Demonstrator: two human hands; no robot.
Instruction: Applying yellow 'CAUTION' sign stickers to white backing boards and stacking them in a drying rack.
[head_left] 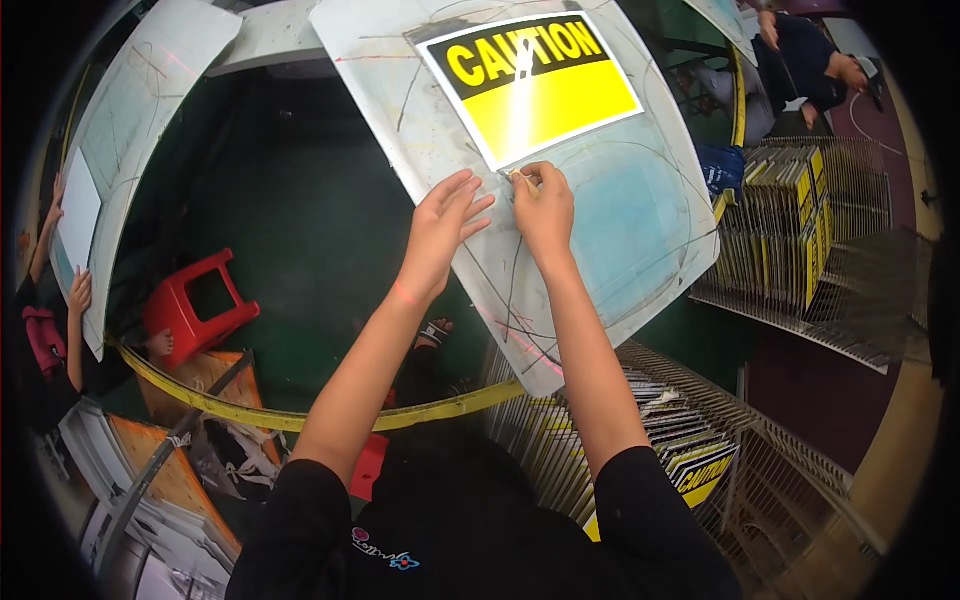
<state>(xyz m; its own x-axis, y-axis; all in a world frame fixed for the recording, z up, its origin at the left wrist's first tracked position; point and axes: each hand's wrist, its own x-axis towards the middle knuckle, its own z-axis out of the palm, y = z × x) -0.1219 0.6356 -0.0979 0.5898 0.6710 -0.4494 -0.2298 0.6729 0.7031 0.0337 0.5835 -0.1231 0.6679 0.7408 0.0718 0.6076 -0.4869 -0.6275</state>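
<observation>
A yellow and black warning sign [540, 85] with a white border lies on a tilted pale board [640, 220] in front of me. The board's surface is worn, with dark scribbled lines and a light blue patch. My right hand [545, 212] is at the sign's lower left corner, its thumb and fingers pinched on something small and pale that I cannot make out. Just to its left, over the board's left edge, my left hand [445, 228] holds nothing, and its fingers are apart.
Wire racks stacked with signs [610, 430] stand near at right, and another rack [790, 220] stands farther right. A curved yellow rail [300, 418] crosses before me. A red stool [205, 305] is at left. One person handles a white sheet [80, 215] at far left; another person [805, 65] is at upper right.
</observation>
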